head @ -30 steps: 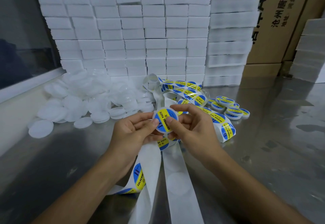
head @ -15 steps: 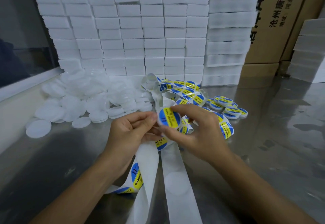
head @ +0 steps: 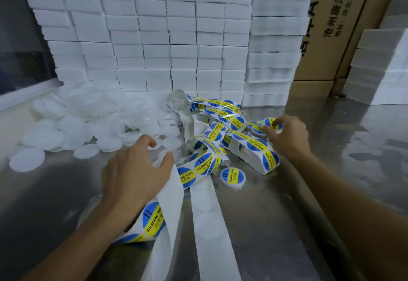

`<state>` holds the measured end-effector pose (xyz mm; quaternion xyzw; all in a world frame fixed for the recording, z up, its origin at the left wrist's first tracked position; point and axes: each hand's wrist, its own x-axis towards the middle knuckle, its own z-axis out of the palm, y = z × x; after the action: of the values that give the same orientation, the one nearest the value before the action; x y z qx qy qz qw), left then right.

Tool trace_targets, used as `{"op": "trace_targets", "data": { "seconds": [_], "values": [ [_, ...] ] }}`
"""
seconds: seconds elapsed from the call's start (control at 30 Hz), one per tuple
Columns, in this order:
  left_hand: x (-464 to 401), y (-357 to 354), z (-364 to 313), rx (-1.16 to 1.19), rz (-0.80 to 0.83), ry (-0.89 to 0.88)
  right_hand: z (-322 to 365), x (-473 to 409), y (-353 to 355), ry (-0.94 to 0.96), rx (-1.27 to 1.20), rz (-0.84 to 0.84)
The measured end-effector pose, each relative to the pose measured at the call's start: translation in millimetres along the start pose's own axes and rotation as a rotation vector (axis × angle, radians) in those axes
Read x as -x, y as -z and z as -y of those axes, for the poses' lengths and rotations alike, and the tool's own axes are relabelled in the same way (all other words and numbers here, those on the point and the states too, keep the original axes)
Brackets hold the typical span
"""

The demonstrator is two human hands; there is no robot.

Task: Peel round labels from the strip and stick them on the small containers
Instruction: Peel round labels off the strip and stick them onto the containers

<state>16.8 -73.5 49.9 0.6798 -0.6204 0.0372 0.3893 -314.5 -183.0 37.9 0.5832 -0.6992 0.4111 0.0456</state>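
I take this as the hand-over between two containers: my right hand [head: 287,136] sits at the cluster of labelled containers [head: 262,126] just right of the tangled label strip [head: 220,139], its fingertips [head: 268,129] touching the top one, though I cannot tell whether the grip is clamped on it or merely resting there. My left hand [head: 136,170] hovers just left of the strip with its fingers spread and curled, thumb apart from the rest, holding nothing, reaching toward the heap of blank containers [head: 92,126] on the far left of the strip. One finished container [head: 233,177] lies alone on the tabletop [head: 331,170] just in front of the strip. The next move, as I judge it, calls for picking a single blank from the heap's near edge, then finding the free end of the strip and lifting a label by its rim. The blanks are shallow, translucent white discs, slippery-looking and piled loosely. The strip is glossy white backing paper, looped and twisted, carrying round blue labels with a yellow band; its spent lengths [head: 209,225] trail toward me bare, showing faint circles. The tabletop is brushed metal, reflective. Behind the strip stand stacked white foam blocks [head: 154,37] and brown cartons [head: 326,26].
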Motion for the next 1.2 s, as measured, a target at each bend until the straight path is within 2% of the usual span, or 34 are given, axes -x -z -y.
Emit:
{"op": "trace_targets", "data": {
  "seconds": [0.1, 0.17, 0.27, 0.33, 0.5, 0.6, 0.63, 0.7, 0.83, 0.9, 1.03, 1.13, 1.2],
  "values": [
    [2, 0, -1, -0.16, 0.016, -0.028, -11, -5, -8, -0.044, 0.083, 0.072],
    [1, 1, -1, -0.159, 0.045, -0.021, -15, -6, -11, -0.098, 0.122, 0.12],
    [0, 2, -1, 0.114, 0.103, 0.029, -12, -5, -8, -0.158, 0.104, 0.132],
    [-2, 0, -2, 0.32, 0.131, 0.092, -2, -1, -3, -0.129, 0.054, 0.066],
    [-1, -6, -6, 0.749, 0.151, 0.134, 45, 25, 10, 0.134, -0.081, -0.188],
    [1, -5, -9, 0.88, 0.174, 0.106, 76, 44, 20, 0.292, -0.176, -0.301],
    [2, -5, -10, 0.92, 0.195, 0.089, 88, 53, 22, 0.329, -0.244, -0.277],
    [3, -4, -12, 1.037, 0.261, 0.05, 112, 73, 23, 0.33, -0.443, -0.124],
    [5, -2, -13, 1.171, 0.385, -0.05, 142, 105, 19, 0.109, -0.774, 0.394],
    [7, -2, -15, 1.231, 0.451, -0.075, 147, 111, 18, 0.003, -0.911, 0.557],
    [10, -2, -16, 1.233, 0.558, -0.097, 147, 113, 21, -0.038, -1.147, 0.585],
    [9, -2, -16, 1.218, 0.549, -0.062, 141, 111, 19, -0.02, -1.214, 0.567],
    [8, -3, -14, 1.203, 0.55, -0.047, 138, 110, 16, 0.039, -1.166, 0.545]
  ]
}}
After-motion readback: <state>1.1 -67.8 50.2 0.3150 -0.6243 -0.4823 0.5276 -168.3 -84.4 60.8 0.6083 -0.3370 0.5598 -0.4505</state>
